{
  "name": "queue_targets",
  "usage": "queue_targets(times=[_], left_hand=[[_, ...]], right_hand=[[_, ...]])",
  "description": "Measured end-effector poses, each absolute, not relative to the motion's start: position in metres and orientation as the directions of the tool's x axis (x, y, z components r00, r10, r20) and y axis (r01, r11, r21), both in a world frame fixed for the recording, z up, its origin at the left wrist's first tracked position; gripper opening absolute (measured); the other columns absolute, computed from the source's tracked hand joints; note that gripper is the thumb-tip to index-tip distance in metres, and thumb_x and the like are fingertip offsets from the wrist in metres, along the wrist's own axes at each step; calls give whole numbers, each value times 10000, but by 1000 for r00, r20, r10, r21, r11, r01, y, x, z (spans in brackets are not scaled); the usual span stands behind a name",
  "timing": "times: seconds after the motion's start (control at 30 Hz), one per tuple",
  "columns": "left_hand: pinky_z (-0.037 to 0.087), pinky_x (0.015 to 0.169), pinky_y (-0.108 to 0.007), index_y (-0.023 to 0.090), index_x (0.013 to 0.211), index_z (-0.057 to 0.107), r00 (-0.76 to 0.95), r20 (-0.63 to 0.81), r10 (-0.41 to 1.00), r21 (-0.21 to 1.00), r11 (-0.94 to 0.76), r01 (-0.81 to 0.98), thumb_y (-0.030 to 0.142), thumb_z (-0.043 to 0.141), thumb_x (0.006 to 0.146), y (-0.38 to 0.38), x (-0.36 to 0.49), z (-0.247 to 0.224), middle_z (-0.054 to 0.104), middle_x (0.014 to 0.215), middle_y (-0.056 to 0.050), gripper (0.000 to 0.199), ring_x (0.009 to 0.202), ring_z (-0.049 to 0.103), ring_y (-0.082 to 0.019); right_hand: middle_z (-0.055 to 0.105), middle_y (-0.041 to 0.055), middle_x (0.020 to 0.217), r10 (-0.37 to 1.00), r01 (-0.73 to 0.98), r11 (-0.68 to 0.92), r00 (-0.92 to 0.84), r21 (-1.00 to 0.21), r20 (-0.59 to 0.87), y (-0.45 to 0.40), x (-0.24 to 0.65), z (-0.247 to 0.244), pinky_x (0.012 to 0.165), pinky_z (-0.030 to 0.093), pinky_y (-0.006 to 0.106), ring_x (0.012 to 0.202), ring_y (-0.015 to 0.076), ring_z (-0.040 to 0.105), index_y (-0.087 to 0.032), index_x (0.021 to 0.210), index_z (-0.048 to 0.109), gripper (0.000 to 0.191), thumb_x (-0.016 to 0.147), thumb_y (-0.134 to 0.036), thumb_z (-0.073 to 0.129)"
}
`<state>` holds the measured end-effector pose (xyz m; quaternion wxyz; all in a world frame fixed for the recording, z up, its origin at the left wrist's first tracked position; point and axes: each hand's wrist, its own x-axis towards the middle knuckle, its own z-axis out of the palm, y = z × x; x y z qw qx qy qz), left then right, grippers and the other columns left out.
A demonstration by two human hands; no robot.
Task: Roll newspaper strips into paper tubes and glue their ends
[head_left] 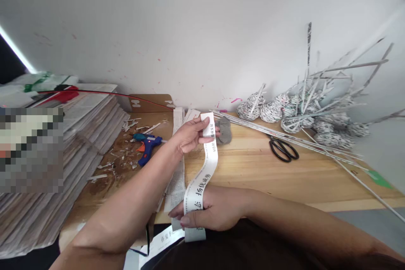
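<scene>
Two hands (205, 173) on one curving printed paper strip (211, 160)

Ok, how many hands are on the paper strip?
2. The left hand grips the strip near its top end; the right hand has it lower down, between thumb and fingers. No other hands show.

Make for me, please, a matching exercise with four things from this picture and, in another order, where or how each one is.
Things
1. Glue gun
2. Scissors
3. Newspaper pile
4. Curved paper strip

Places and states
A. Running from the left hand down to the right hand
B. Blue, among paper scraps
C. Stacked high at the left
D. Black-handled, lying on wood

Pairs: 1-B, 2-D, 3-C, 4-A
</scene>
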<state>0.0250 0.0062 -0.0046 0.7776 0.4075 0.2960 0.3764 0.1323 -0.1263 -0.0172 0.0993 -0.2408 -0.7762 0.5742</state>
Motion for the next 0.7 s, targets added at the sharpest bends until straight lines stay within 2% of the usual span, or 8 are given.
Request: queue_targets(times=[0.07,0.2,0.27,0.37,0.53,0.6,0.63,0.7], left_hand=[[604,576,-262,115,968,590,524,-143,840,850,375,-369,206,541,905,6,26,-4,712,908,-153,122,793,723,-225],[617,618,-299,102,996,584,523,-128,843,841,371,-393,201,503,924,6,26,-4,712,924,-157,148,802,723,-228],[618,619,-309,104,999,588,537,-136,833,846,379,-375,212,515,919,5,26,-3,715,908,-153,153,778,725,-227],[616,611,-308,103,988,601,535,-153,831,862,377,-338,217,540,907,4,26,-2,719,876,-151,153,747,726,-225],[610,590,-297,102,972,606,477,-171,862,858,368,-358,196,527,910,0,30,-2,721,871,-150,138,761,724,-225],[611,605,-308,105,960,609,464,-167,870,855,362,-371,197,533,907,-2,32,-3,722,873,-145,130,759,722,-219],[611,615,-316,106,954,612,463,-165,871,858,359,-369,201,545,902,-3,33,-4,723,873,-141,127,751,721,-215],[610,627,-327,108,957,628,473,-163,866,873,350,-340,227,577,887,-5,36,-8,724,874,-134,147,728,717,-205]], right_hand=[[608,155,1269,429,223,149,-892,-963,-140,-130,128,-20,1018,386,286,1180,213,553,-90,1283,572,419,934,-313,505],[481,197,1410,275,151,-196,-940,-969,-202,-142,110,-32,1004,418,282,1263,225,511,-112,1478,317,730,894,-491,541],[504,161,1399,259,186,-114,-943,-976,-210,-143,107,-31,1010,410,262,1259,239,512,-147,1452,378,825,775,-501,689],[601,135,1291,314,303,78,-912,-950,-265,-133,121,-15,958,444,250,1171,246,575,-137,1374,494,780,712,-454,758],[702,85,1095,220,302,8,-931,-953,-293,-91,186,12,835,513,258,1016,216,654,-156,1229,630,624,666,-358,810],[726,99,986,365,442,-36,-829,-896,-423,-68,215,14,703,543,267,848,196,689,-145,1073,713,455,730,-443,746],[729,109,923,512,495,-48,-733,-867,-447,-57,228,14,612,539,260,753,185,687,-136,987,736,434,738,-491,725],[722,133,856,779,509,-59,-515,-859,-358,-37,244,10,546,527,264,691,178,675,-117,911,739,487,833,-572,586]])
